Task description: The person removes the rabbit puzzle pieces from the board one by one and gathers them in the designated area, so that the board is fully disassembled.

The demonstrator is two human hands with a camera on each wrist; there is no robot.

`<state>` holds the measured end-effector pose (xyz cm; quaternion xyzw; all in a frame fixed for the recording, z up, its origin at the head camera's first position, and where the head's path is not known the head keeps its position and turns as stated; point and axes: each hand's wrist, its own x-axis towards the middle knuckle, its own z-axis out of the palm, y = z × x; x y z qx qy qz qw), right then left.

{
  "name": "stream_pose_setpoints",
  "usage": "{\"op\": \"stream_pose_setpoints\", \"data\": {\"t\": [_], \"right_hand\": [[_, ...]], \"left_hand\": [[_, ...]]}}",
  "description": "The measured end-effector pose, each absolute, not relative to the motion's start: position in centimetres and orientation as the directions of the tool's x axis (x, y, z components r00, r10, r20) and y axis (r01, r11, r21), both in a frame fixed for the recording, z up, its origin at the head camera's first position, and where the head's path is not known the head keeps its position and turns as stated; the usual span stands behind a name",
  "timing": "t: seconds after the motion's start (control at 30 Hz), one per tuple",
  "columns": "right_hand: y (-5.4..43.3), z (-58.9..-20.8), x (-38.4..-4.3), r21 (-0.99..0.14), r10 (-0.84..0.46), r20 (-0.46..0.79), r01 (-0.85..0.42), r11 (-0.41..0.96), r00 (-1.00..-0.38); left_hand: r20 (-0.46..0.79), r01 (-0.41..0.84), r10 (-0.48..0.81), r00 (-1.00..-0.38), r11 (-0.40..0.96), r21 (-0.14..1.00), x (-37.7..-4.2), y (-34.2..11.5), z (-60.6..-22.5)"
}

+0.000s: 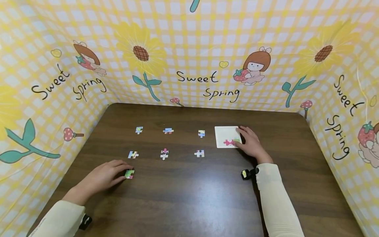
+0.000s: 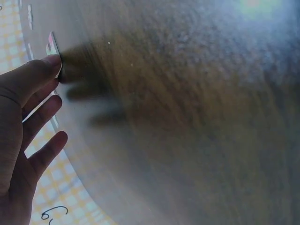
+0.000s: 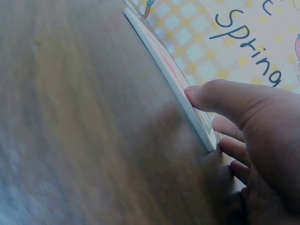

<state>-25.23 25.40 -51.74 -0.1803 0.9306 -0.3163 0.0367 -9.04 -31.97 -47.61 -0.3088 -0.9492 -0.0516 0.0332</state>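
Note:
In the head view my left hand (image 1: pixel 105 176) is low on the left of the table, with a green and pink puzzle piece (image 1: pixel 129 173) at its fingertips. The left wrist view shows this piece (image 2: pixel 53 47) tilted up on edge, pinched by my thumb and forefinger; the other fingers are spread. On the right, my right hand (image 1: pixel 252 144) rests at the right side of a white puzzle tray (image 1: pixel 222 133). Its thumb lies over the near rim by the pink and green pieces (image 1: pixel 228 142) inside, the other fingers along the right edge.
Several loose puzzle pieces lie in two rows left of the tray, among them a blue and red one (image 1: pixel 168 131) and a pink and white one (image 1: pixel 164 153). Checked cloth (image 1: pixel 189 39) walls off the dark wooden table (image 1: pixel 189 191) at the back and sides.

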Motion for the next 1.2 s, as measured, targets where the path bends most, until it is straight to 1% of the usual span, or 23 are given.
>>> {"op": "stream_pose_setpoints", "data": {"t": [0.33, 0.63, 0.73, 0.83, 0.97, 1.2], "right_hand": [[25.4, -51.9, -25.2, -0.599, -0.357, 0.053, -0.316, 0.736, -0.933], [25.4, -52.0, -25.2, -0.596, -0.359, 0.048, -0.315, 0.739, -0.932], [25.5, -52.0, -25.2, -0.598, -0.354, 0.048, -0.311, 0.738, -0.934], [25.5, -52.0, -25.3, -0.597, -0.352, 0.049, -0.309, 0.740, -0.935], [25.6, -52.0, -25.3, -0.593, -0.354, 0.051, -0.314, 0.742, -0.934], [25.6, -52.0, -25.4, -0.590, -0.365, 0.048, -0.321, 0.741, -0.930]], "left_hand": [[0.057, 0.564, 0.561, -0.826, 0.820, 0.096, -9.0, -32.0, -47.5], [0.060, 0.551, 0.547, -0.835, 0.828, 0.104, -8.9, -31.7, -47.1], [0.077, 0.537, 0.531, -0.844, 0.834, 0.126, -9.2, -31.2, -46.5], [0.094, 0.530, 0.522, -0.848, 0.835, 0.149, -9.8, -30.0, -45.7], [0.136, 0.550, 0.533, -0.835, 0.821, 0.155, -11.1, -27.6, -45.3], [0.243, 0.637, 0.594, -0.767, 0.751, 0.174, -14.2, -20.9, -44.0]]}}
